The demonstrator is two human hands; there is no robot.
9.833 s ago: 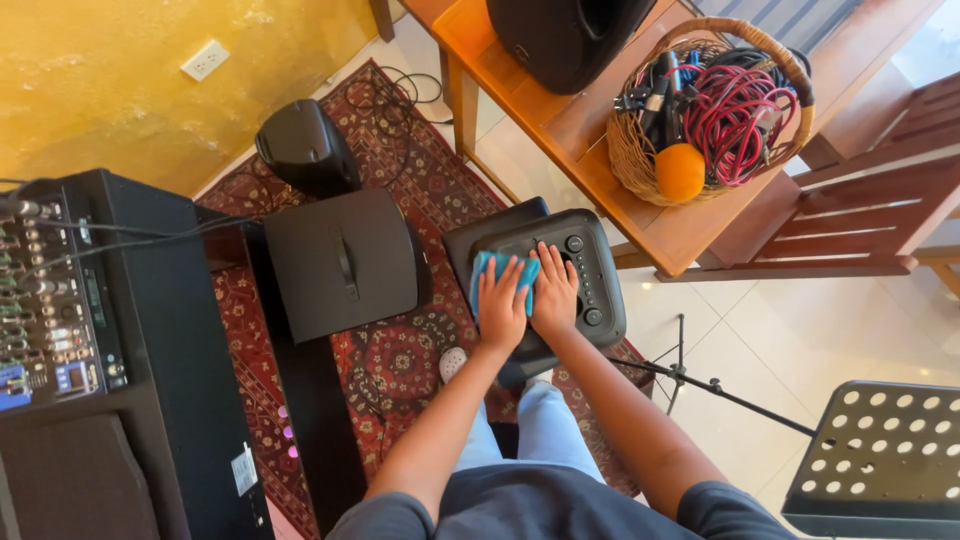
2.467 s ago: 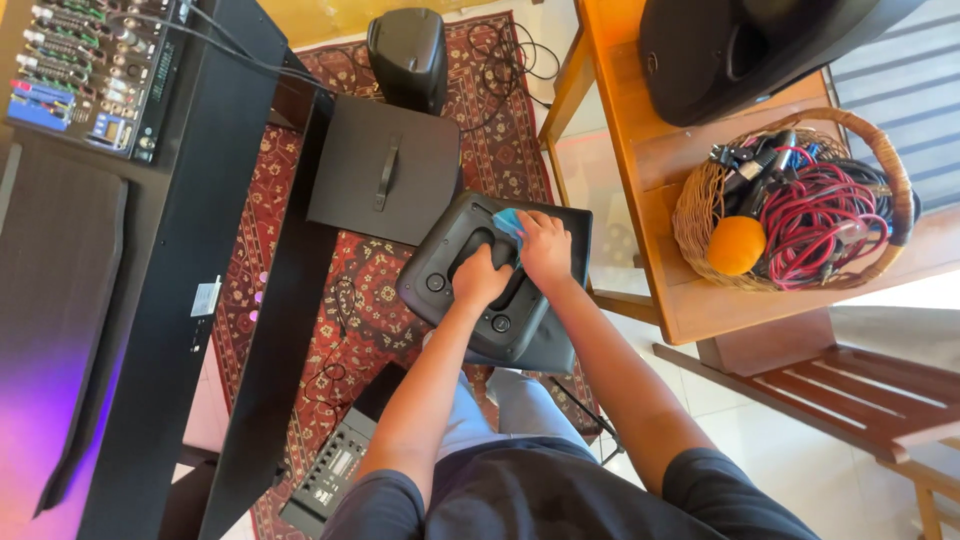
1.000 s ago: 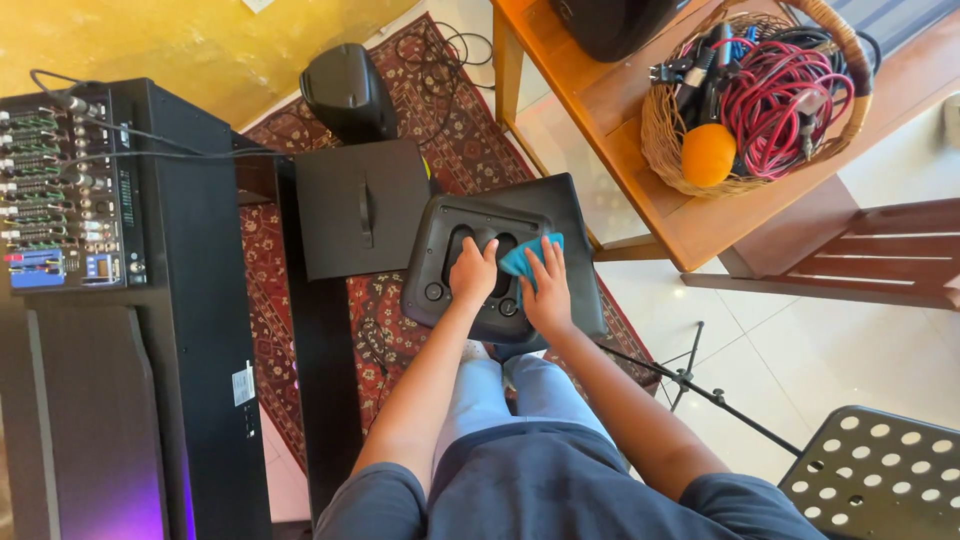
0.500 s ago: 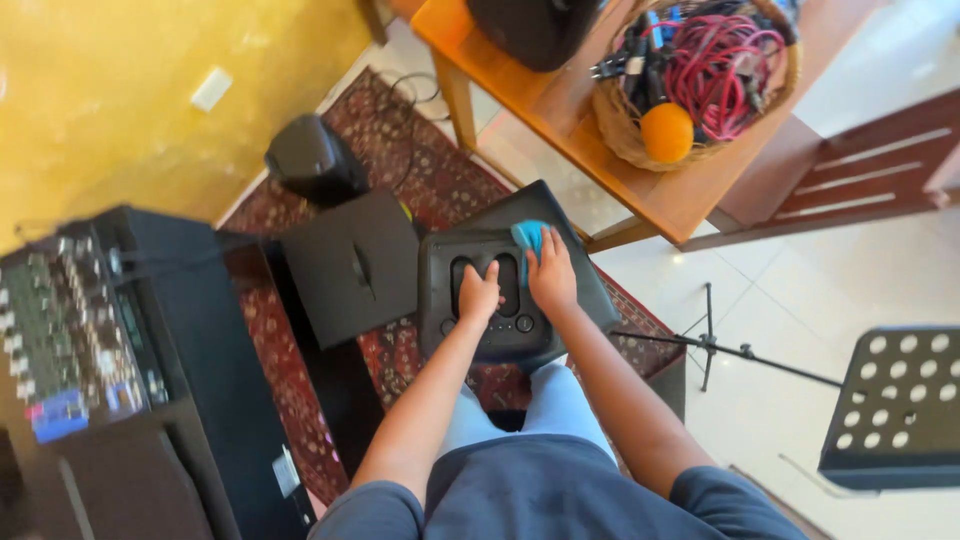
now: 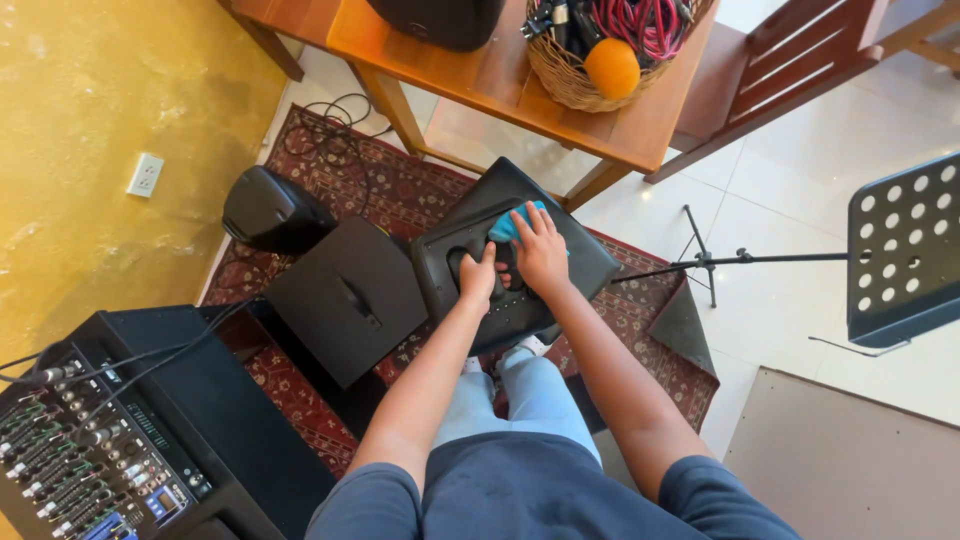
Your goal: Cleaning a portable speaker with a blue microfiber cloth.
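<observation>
Item one, under my hands: a black wedge-shaped plastic speaker cabinet (image 5: 515,255) standing on the red patterned rug (image 5: 400,195) in front of my knees. My right hand (image 5: 540,250) lies flat, fingers spread, pressing a small turquoise cloth (image 5: 503,225) against the cabinet's upper face; it pins the cloth rather than clenching it. My left hand (image 5: 478,280) curls its fingers into the recessed handle of the cabinet, bracing it. I judge the step in hand to be wiping the top panel, and the next stroke would call for steady flat pressure while the other hand keeps the box from tipping. Beside it, left: a square black speaker with a strap handle (image 5: 350,295) and a rounded glossy black speaker (image 5: 272,210). Lower left: a black mixing console with rows of knobs (image 5: 85,455). Above: an orange wooden desk (image 5: 500,80) carrying a woven wicker basket of red cables (image 5: 585,70) with an orange foam ball (image 5: 612,67). Right: a black perforated music stand (image 5: 900,250). No packages seen; a white wall socket plate (image 5: 146,174) on the yellow wall.
</observation>
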